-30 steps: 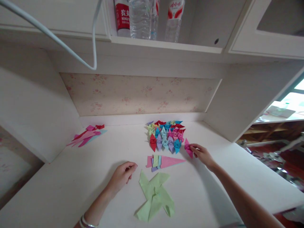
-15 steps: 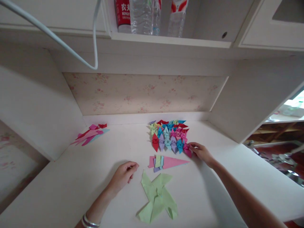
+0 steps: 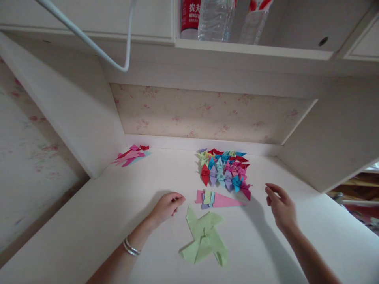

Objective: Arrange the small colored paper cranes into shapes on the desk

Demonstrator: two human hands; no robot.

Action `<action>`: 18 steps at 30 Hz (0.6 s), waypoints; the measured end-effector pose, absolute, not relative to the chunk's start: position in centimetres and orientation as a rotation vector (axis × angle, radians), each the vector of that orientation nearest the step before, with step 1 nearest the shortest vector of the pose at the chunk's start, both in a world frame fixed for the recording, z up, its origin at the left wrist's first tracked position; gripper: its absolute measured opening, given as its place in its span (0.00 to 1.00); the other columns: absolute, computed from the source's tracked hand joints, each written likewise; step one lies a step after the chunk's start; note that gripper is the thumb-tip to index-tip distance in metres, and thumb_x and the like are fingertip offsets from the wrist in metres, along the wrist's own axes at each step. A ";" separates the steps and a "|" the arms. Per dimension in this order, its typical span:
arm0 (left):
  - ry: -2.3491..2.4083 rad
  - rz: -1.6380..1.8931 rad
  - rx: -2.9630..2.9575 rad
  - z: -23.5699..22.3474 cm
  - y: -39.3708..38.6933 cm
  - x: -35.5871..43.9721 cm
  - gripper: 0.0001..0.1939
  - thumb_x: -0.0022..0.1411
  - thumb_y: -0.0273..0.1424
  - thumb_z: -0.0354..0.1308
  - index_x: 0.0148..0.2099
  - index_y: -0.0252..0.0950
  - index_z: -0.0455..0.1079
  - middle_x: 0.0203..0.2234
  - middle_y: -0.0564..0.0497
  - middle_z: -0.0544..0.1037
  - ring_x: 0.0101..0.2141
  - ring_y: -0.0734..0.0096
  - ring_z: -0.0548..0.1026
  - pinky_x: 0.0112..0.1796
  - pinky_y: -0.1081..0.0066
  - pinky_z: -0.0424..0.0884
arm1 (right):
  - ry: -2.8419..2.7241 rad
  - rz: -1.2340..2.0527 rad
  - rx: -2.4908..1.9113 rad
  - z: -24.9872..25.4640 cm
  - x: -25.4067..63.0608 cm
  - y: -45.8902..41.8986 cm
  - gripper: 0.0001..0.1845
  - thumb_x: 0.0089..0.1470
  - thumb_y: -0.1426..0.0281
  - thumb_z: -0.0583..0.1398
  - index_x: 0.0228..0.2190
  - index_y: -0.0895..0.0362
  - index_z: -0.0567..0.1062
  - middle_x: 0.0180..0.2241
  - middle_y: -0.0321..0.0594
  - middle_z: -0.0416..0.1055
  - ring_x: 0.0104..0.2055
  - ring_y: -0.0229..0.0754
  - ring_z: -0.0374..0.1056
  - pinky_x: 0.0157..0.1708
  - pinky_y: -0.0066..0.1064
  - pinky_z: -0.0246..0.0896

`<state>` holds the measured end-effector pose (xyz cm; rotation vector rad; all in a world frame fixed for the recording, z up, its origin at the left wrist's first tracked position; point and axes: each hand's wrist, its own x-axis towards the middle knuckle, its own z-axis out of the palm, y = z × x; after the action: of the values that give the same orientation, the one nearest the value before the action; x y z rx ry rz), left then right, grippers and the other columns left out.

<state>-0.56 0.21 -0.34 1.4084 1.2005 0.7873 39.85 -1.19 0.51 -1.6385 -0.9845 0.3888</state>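
My right hand (image 3: 281,207) hovers above the white desk (image 3: 97,221), fingers apart and holding nothing, a short way right of a magenta folded paper piece (image 3: 246,191). That piece lies at the right end of the front row of a cluster of colourful folded paper pieces (image 3: 223,167). My left hand (image 3: 168,205) rests on the desk with fingers curled, nothing visible in it, left of a pink paper cone with small folded strips (image 3: 217,199). A light green folded paper shape (image 3: 205,240) lies in front, between my arms.
A small heap of pink and red paper pieces (image 3: 131,155) lies at the back left by the side panel. Water bottles (image 3: 217,17) stand on the shelf above. A white cable (image 3: 97,43) hangs at top left. The desk ends at the right edge.
My right hand let go of the magenta piece at the row's right end and drew back to the right, opening. The view shifted left. The left hand stayed put.
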 end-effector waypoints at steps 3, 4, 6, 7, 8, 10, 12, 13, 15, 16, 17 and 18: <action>1.197 0.803 1.431 -0.5 0.1 -0.5 0.21 0.56 0.46 0.56 0.37 0.32 0.74 0.18 0.57 0.67 0.18 0.78 0.62 0.20 0.76 0.56 | -1.250 0.415 -1.609 0.6 36.5 -3.0 0.25 0.50 0.49 0.59 0.39 0.56 0.75 0.25 0.39 0.70 0.22 0.38 0.61 0.20 0.29 0.56; 1.201 0.809 1.434 -0.5 0.0 -0.4 0.20 0.56 0.46 0.56 0.37 0.32 0.75 0.18 0.57 0.67 0.18 0.78 0.62 0.20 0.76 0.56 | -1.346 0.419 -1.584 0.6 35.3 -3.4 0.24 0.51 0.49 0.59 0.38 0.55 0.75 0.27 0.41 0.72 0.23 0.38 0.62 0.22 0.29 0.58; 1.207 0.823 1.429 -0.5 -0.2 -0.4 0.20 0.56 0.45 0.56 0.37 0.32 0.75 0.18 0.57 0.67 0.18 0.78 0.62 0.20 0.76 0.57 | -1.495 0.423 -1.525 0.3 33.0 -3.7 0.21 0.53 0.51 0.59 0.37 0.54 0.76 0.31 0.43 0.74 0.25 0.40 0.64 0.25 0.30 0.60; 1.206 0.832 1.417 -0.5 -0.3 -0.4 0.20 0.56 0.45 0.56 0.36 0.32 0.74 0.17 0.57 0.67 0.18 0.78 0.62 0.20 0.76 0.57 | -1.544 0.439 -1.500 0.1 31.9 -3.7 0.19 0.53 0.52 0.59 0.37 0.54 0.76 0.33 0.43 0.74 0.27 0.40 0.65 0.26 0.31 0.61; 1.203 0.839 1.402 -0.4 -0.3 -0.5 0.20 0.56 0.45 0.56 0.36 0.32 0.74 0.17 0.57 0.67 0.18 0.78 0.62 0.20 0.76 0.57 | -1.576 0.472 -1.481 -0.2 30.9 -3.7 0.18 0.54 0.53 0.58 0.36 0.54 0.76 0.33 0.43 0.74 0.28 0.41 0.66 0.27 0.31 0.61; 1.244 0.843 1.426 -0.1 -0.2 -1.1 0.20 0.58 0.45 0.54 0.37 0.31 0.74 0.18 0.55 0.68 0.18 0.76 0.64 0.20 0.76 0.58 | -1.603 0.577 -1.443 -0.9 29.2 -3.5 0.18 0.56 0.54 0.57 0.36 0.55 0.76 0.30 0.41 0.74 0.28 0.42 0.65 0.27 0.31 0.60; 1.407 0.856 1.564 0.2 0.6 -2.4 0.20 0.60 0.44 0.51 0.38 0.32 0.74 0.18 0.54 0.70 0.19 0.74 0.67 0.21 0.75 0.60 | -1.601 0.670 -1.438 -1.8 28.1 -3.4 0.19 0.57 0.53 0.56 0.36 0.56 0.76 0.25 0.39 0.72 0.25 0.41 0.63 0.25 0.31 0.58; 1.524 0.870 1.662 0.5 1.3 -3.3 0.20 0.62 0.43 0.50 0.39 0.32 0.75 0.20 0.53 0.72 0.20 0.73 0.68 0.23 0.74 0.62 | -1.598 0.698 -1.446 -2.3 27.8 -3.3 0.20 0.57 0.53 0.56 0.36 0.56 0.76 0.24 0.38 0.71 0.24 0.41 0.62 0.25 0.31 0.56; 1.714 0.907 1.761 1.0 3.3 -5.9 0.20 0.63 0.41 0.48 0.40 0.32 0.75 0.22 0.51 0.74 0.23 0.70 0.71 0.28 0.72 0.64 | -1.594 0.721 -1.465 -2.8 27.5 -3.3 0.20 0.58 0.53 0.55 0.36 0.56 0.77 0.24 0.38 0.70 0.24 0.40 0.60 0.24 0.30 0.54; 1.794 0.921 1.783 1.4 4.7 -7.4 0.18 0.63 0.39 0.49 0.41 0.32 0.75 0.27 0.49 0.76 0.27 0.68 0.72 0.32 0.71 0.65 | -1.595 0.729 -1.470 -3.0 27.5 -3.3 0.20 0.58 0.53 0.55 0.35 0.56 0.77 0.25 0.39 0.71 0.24 0.40 0.60 0.25 0.30 0.53; 1.914 0.919 1.828 1.7 6.1 -9.0 0.17 0.63 0.38 0.50 0.39 0.32 0.75 0.31 0.48 0.77 0.30 0.67 0.72 0.35 0.70 0.65 | -1.602 0.740 -1.471 -3.0 27.6 -3.3 0.21 0.58 0.53 0.55 0.35 0.56 0.77 0.26 0.39 0.72 0.25 0.40 0.61 0.25 0.30 0.54; 2.029 0.895 1.869 2.1 7.6 -10.8 0.15 0.62 0.36 0.50 0.38 0.32 0.75 0.35 0.47 0.77 0.33 0.66 0.73 0.38 0.69 0.65 | -1.611 0.747 -1.473 -3.0 27.6 -3.2 0.21 0.58 0.53 0.55 0.35 0.56 0.77 0.27 0.40 0.72 0.27 0.41 0.62 0.26 0.30 0.54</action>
<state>-10.75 7.55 2.10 1.8688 2.0289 0.8952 27.62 -3.24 -3.02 -1.4734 -1.6110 0.7467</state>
